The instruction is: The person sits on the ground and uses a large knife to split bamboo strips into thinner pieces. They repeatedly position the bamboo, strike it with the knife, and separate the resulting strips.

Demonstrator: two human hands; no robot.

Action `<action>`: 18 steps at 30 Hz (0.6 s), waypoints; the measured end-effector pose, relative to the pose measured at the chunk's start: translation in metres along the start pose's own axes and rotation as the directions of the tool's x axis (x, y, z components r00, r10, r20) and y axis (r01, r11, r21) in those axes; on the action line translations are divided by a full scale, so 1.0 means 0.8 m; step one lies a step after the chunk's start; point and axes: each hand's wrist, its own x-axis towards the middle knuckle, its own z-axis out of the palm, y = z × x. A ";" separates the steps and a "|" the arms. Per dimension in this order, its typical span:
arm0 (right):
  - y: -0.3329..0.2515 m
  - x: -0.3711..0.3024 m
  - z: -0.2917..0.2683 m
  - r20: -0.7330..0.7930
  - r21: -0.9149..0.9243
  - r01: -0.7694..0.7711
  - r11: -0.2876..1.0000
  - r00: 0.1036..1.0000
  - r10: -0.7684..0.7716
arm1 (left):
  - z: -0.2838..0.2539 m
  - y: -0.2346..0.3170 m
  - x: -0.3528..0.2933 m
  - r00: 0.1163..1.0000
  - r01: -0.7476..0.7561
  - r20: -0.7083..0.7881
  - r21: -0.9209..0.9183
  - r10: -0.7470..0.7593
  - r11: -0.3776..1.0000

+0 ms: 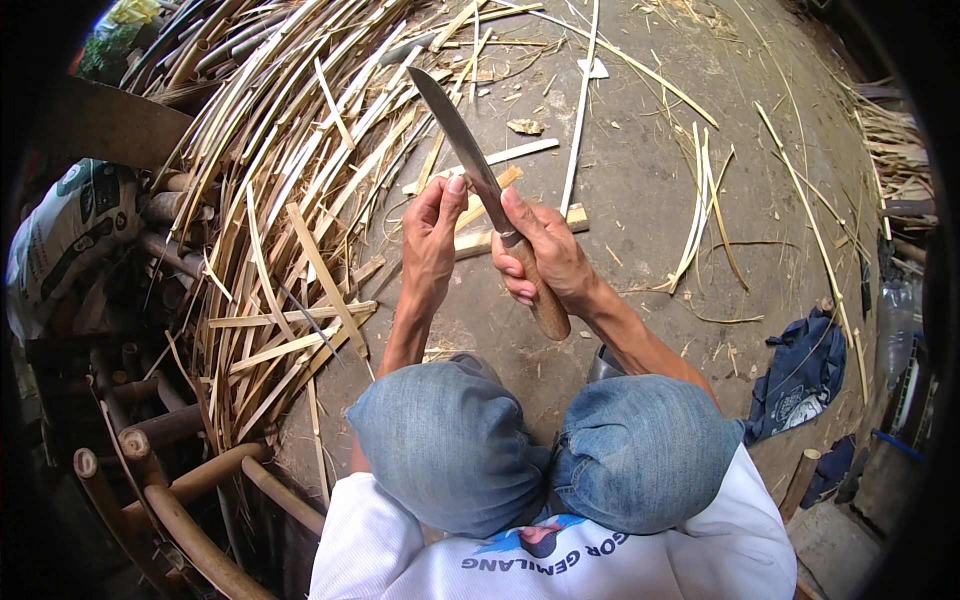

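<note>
A long knife [465, 145] with a slightly curved steel blade and a brown wooden handle points up and to the left in front of my knees. My right hand [553, 250] is wrapped round its handle, the thumb lying along the base of the blade. Close beside the blade's left edge is my left hand [430, 240], its fingers curled in and the thumb near the steel. Whether those fingers pinch anything thin is hidden. Below both hands, a flat piece of split wood [574, 220] lies on the ground.
A large heap of split bamboo strips [270, 130] spreads over the left side. Brown round poles [200, 480] form a frame at lower left, below a white sack [75, 230]. Loose strips [697, 210] and a dark blue cloth [803, 372] lie to the right.
</note>
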 end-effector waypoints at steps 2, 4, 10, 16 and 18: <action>0.002 0.000 -0.001 -0.001 -0.011 0.004 1.000 1.000 -0.004 | 0.001 -0.001 -0.001 1.000 0.003 0.003 -0.011 -0.003 1.000; 0.005 0.000 -0.002 0.009 0.000 0.000 1.000 1.000 0.000 | 0.002 0.000 -0.002 1.000 0.012 0.005 -0.026 -0.012 1.000; 0.009 -0.001 -0.003 0.034 0.011 0.007 1.000 0.999 -0.007 | 0.003 0.004 -0.007 1.000 -0.012 0.018 0.015 0.012 1.000; 0.016 -0.001 -0.008 0.018 0.022 0.000 1.000 1.000 -0.001 | 0.005 0.001 -0.007 1.000 -0.010 0.023 0.009 0.009 1.000; 0.013 -0.001 -0.006 0.026 0.047 -0.009 0.999 1.000 0.008 | 0.003 -0.002 -0.007 1.000 -0.003 0.029 -0.002 0.003 1.000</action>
